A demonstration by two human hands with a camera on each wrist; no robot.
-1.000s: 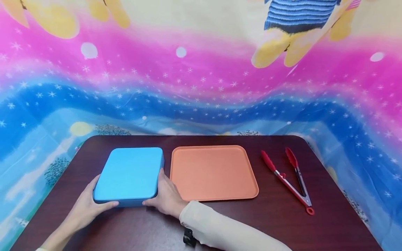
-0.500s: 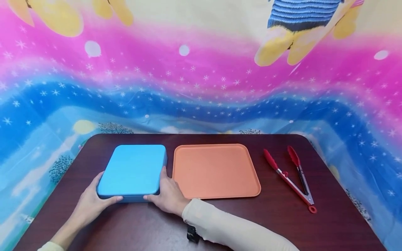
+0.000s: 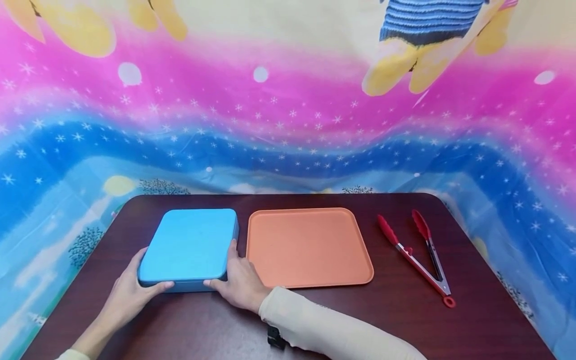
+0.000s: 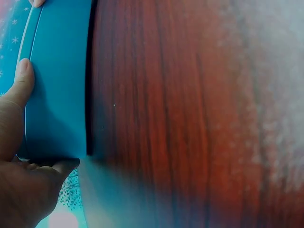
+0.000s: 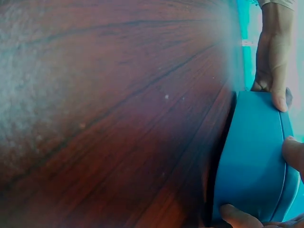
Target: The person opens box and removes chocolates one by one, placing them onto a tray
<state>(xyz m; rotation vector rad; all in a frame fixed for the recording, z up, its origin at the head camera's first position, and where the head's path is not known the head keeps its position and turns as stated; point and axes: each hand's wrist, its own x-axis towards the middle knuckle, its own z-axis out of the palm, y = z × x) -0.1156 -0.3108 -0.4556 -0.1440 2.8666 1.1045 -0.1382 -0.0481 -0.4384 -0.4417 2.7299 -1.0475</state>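
So, both hands are on the same thing: a blue box (image 3: 189, 245) on the left part of the tabletop (image 3: 180, 330), flat light-blue top facing up. The left hand (image 3: 128, 290) grips the near-left corner, thumb along the front side and the other fingers round the left. The right hand (image 3: 243, 285) has the opposite end, thumb on the front near the right corner and fingers against the right side, so it's a proper two-handed hold. Both wrist cams show a seam running along the box's side, close to the top. Dark shadow sits along the bottom edge, so I can't tell if the base is fully down on the wood.

Just right of the box is an orange tray (image 3: 310, 247) with a raised rim — small gap between them, and the right hand covers the tray's near-left corner in the head view. Further right there's a pair of red and silver tongs (image 3: 419, 269), arms spread, red tips pointing away from the person, ring end nearer. Behind it all hangs a pink and blue snowflake cloth (image 3: 288, 120).
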